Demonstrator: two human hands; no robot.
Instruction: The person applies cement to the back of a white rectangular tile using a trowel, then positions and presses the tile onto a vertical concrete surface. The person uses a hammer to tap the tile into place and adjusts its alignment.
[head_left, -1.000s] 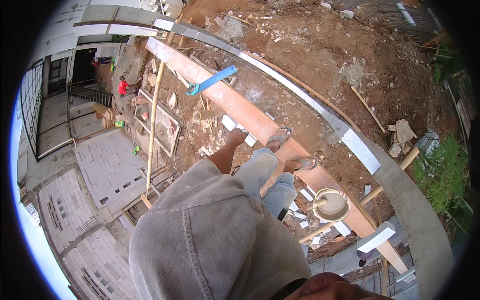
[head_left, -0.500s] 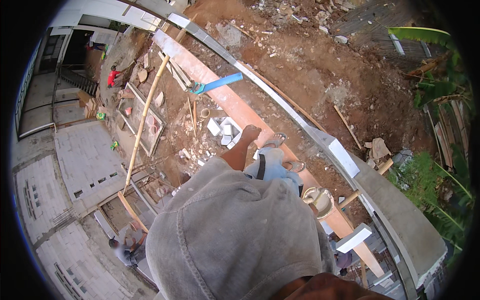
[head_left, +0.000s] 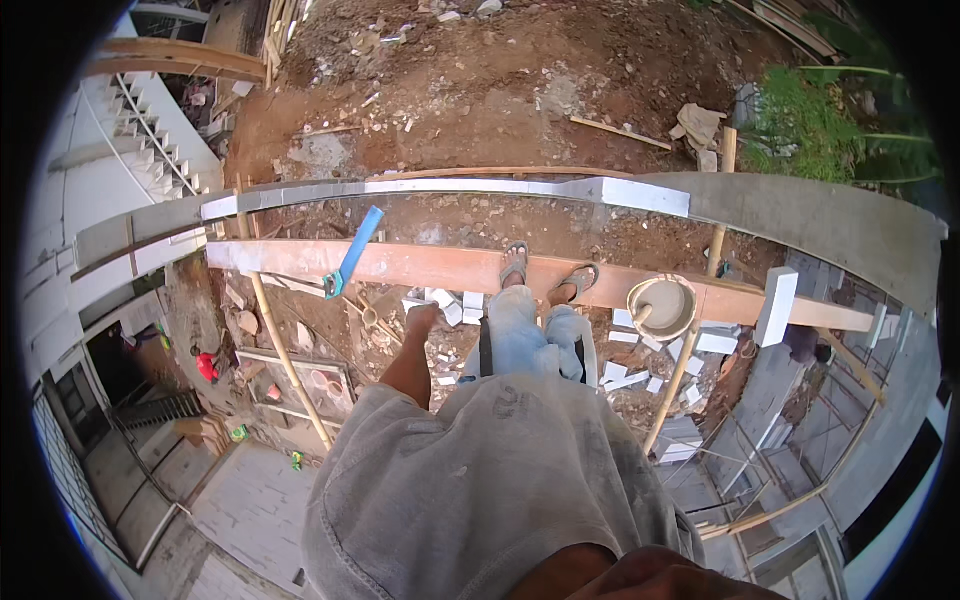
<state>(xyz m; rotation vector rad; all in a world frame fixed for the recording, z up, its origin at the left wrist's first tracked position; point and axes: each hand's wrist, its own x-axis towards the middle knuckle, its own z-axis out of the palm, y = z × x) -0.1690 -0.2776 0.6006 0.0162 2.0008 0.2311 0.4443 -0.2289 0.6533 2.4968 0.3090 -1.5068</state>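
My left hand (head_left: 421, 318) hangs beside my left leg, just over the near edge of a reddish plank (head_left: 440, 262). Its fingers look curled, and nothing shows in them. My right hand is out of sight. My sandalled feet stand on the plank. To the left, a handsaw (head_left: 359, 247) with a blue blade and teal handle lies across it. Right of my feet sits a round bucket (head_left: 690, 322) of grey mortar, a handle sticking up inside. Further right, a white block (head_left: 776, 308) rests at the plank.
Beyond the plank runs a narrow wall top (head_left: 450, 188) with a white block (head_left: 645, 196) on it. Bamboo poles (head_left: 290, 355) prop the plank high over the ground. White blocks (head_left: 716, 343) and rubble lie below. A person in red (head_left: 206, 366) is far down left.
My view has swung round to the left, so the plank now runs across it from side to side. My left hand still hangs by my leg. The saw and bucket stay on the plank.
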